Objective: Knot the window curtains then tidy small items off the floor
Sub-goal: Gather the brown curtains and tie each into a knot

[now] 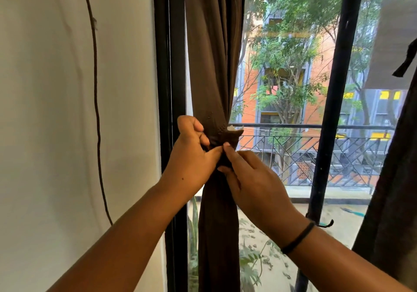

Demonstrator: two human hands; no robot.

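At the left edge of the window, hard against the black window frame (173, 88), I've got the brown curtain (214, 54) gathered into one narrow column, and both my hands meet on the knot (222, 138) at its waist. My left hand (191, 156) wraps the bunch from the wall side, fingers curled round the cloth, thumb pressing in, so the gather can't spread. My right hand (250, 178) comes in from the glass side, forefinger and thumb pinching a fold just under the knot, probably to tuck or cinch the loose end. A short tail of cloth pokes out to the right above my fingertips. Below, the curtain hangs straight and slim. A second dark curtain (390, 178) at the far right hangs unknotted, I'd judge that's next; the floor isn't in view.
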